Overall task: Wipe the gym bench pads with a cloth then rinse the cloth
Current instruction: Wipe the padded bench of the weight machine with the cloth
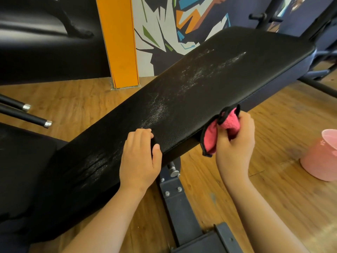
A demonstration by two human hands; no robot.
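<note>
Wiping is judged part done: whitish speckled streaks are seen along the top of the sloped back pad (200, 84), the seat pad (21, 161) cannot be judged, and rinsing is still owed, presumably in the pink basin (317, 161) set on the wood-grain floor (273, 189). The cloth (211, 139), a fluffy pink one with black edging, is held bunched in the right hand (235, 141) against the pad's near side edge. The left hand (140, 157) is rested on that edge, holding nothing; the pad covering is black, grained and leather-like.
</note>
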